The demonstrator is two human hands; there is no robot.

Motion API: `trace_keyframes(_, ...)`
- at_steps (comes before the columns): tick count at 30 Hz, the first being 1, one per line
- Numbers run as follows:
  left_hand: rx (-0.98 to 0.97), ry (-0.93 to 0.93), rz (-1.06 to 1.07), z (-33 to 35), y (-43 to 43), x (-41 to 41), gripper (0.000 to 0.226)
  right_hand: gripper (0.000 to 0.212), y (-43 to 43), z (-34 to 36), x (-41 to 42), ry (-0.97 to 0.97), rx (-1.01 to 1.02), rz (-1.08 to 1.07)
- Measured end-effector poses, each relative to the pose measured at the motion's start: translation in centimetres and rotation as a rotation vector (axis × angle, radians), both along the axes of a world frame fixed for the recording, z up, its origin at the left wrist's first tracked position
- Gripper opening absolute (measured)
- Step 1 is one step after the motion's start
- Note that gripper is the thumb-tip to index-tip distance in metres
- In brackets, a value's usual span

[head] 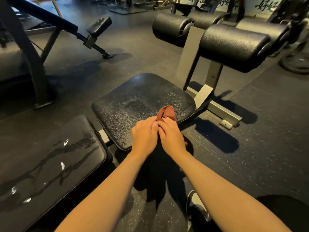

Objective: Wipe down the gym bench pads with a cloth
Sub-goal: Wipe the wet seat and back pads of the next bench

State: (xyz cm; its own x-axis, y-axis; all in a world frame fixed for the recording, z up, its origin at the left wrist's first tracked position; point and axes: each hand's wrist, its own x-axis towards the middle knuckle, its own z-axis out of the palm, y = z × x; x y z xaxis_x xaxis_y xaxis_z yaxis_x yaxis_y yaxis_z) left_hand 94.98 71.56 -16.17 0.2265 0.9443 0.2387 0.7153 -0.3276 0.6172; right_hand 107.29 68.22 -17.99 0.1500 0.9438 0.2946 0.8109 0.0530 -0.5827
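Observation:
A worn black seat pad (138, 104) of the gym bench lies in the middle of the view. Over its near right edge both my hands hold a bunched rust-brown cloth (167, 112). My left hand (145, 137) and my right hand (172, 136) sit side by side, fingers curled onto the cloth's near end; most of the cloth is hidden under them. The long back pad (50, 158) at lower left shows wet streaks. Two black roller pads (232, 47) stand on the frame behind the seat.
The grey steel frame (215, 106) of the bench runs right of the seat. Another inclined bench (43, 15) stands at upper left, a weight plate (296, 62) at far right. My shoe (197, 208) is on the dark rubber floor at bottom right.

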Motion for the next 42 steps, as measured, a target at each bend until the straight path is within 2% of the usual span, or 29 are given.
trace_keyframes(3, 0.008, 0.068, -0.091, 0.6, 1.0, 2.1, 0.039, 0.038, 0.8, 0.3, 3.4, -0.123, -0.023, -0.022)
trace_keyframes(6, 0.066, 0.194, -0.055, -0.5, 0.9, 2.8, 0.041, 0.043, 1.9, 1.7, 6.8, -0.051, -0.094, -0.234)
trace_keyframes(8, 0.118, 0.237, -0.006, -1.1, 0.8, 3.0, 0.043, 0.045, 2.5, 2.2, 6.7, -0.048, -0.08, -0.3)
trace_keyframes(11, 0.097, 0.18, 0.02, -0.5, 1.9, 4.5, 0.039, 0.038, 2.1, 1.3, 4.7, -0.011, -0.019, -0.217)
trace_keyframes(13, 0.093, 0.155, -0.041, 0.2, 2.9, 5.9, 0.037, 0.035, 1.6, 0.8, 5.0, 0.032, -0.013, -0.146)
trace_keyframes(15, 0.109, 0.175, -0.087, 0.2, 4.0, 6.8, 0.038, 0.035, 2.4, 1.0, 7.1, -0.011, -0.018, -0.118)
trace_keyframes(17, 0.119, 0.214, -0.101, -0.1, 4.6, 7.2, 0.041, 0.037, 4.1, 1.6, 9.5, -0.015, -0.053, -0.179)
trace_keyframes(21, 0.158, 0.249, -0.065, -0.5, 4.5, 7.5, 0.041, 0.037, 6.9, 2.7, 10.7, 0.146, -0.094, -0.359)
trace_keyframes(23, 0.15, 0.246, -0.029, -0.4, 4.8, 7.8, 0.039, 0.035, 6.1, 2.8, 8.9, 0.037, -0.056, -0.391)
trace_keyframes(25, 0.143, 0.224, -0.031, 0.3, 5.7, 8.9, 0.037, 0.031, 4.5, 2.4, 7.4, -0.063, 0.038, -0.33)
trace_keyframes(29, 0.104, 0.161, -0.156, 1.3, 6.9, 11.4, 0.037, 0.038, 5.4, 1.6, 10.0, 0.076, -0.039, -0.242)
trace_keyframes(33, 0.164, 0.134, -0.165, 0.8, 6.8, 11.3, 0.039, 0.04, 10.0, 2.6, 14.1, 0.214, -0.135, -0.222)
trace_keyframes(39, 0.16, 0.147, -0.149, 0.9, 6.8, 11.7, 0.04, 0.043, 9.4, 1.9, 13.0, 0.208, -0.145, -0.27)
trace_keyframes(42, 0.155, 0.092, -0.143, 1.3, 6.1, 11.5, 0.038, 0.042, 7.1, 1.8, 11.3, 0.252, -0.134, -0.302)
